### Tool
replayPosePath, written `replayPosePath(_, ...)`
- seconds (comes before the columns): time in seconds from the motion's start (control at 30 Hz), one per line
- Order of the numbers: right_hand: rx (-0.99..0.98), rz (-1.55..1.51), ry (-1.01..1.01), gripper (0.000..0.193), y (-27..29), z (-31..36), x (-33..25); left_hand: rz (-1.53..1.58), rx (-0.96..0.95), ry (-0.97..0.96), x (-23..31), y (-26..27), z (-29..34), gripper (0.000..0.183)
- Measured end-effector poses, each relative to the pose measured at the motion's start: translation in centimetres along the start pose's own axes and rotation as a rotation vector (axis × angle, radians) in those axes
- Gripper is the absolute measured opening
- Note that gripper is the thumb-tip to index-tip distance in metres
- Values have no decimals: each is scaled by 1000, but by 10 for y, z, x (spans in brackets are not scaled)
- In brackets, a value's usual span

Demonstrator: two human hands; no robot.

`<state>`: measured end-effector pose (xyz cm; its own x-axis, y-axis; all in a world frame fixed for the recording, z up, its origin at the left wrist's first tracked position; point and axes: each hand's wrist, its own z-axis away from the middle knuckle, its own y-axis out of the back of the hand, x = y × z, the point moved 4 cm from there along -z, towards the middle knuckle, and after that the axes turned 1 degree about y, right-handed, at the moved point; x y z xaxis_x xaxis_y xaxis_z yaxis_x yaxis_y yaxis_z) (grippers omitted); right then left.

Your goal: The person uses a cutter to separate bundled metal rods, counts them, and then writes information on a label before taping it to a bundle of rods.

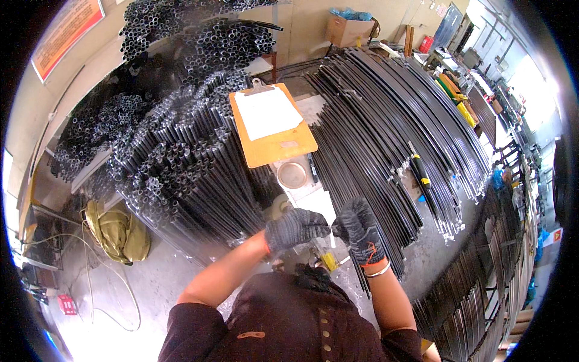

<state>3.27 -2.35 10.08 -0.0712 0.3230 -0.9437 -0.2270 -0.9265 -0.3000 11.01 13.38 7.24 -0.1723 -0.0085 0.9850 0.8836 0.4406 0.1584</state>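
My left hand [295, 229] and my right hand [360, 229], both in dark grey knit gloves with orange cuffs, meet in front of my chest. Their fingers are closed and pressed together at the tips. A small whitish bit shows between them, too little to name. Just behind my hands lies a white sheet of paper [318, 204]. Beyond it, a round pale dish or cup [292, 175] sits beside a dark pen-like stick [313, 168]. Further back rests an orange clipboard [281, 149] with a white sheet under its clip.
Bundled dark metal tubes [175, 163] are piled on the left. Long dark rods [374, 139] lie on the right, a black-and-yellow tool [418, 169] on top. An olive bag [116, 232] and a loose cable [129, 295] lie on the left floor. A cardboard box [350, 31] stands behind.
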Motion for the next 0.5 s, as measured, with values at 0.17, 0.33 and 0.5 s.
replayPosePath(0.17, -416, 839, 392, 24, -3, -7, -18, -313, 72, -292, 14, 2, 3, 24)
replayPosePath(0.33, -353, 978, 392, 20, -2, -10, -11, -592, 198, 11, 27, 0, 6, 25)
replayPosePath(0.5, -215, 1332, 539, 19, -11, -5, -11, -677, 242, -119, -3, -1, 15, 31)
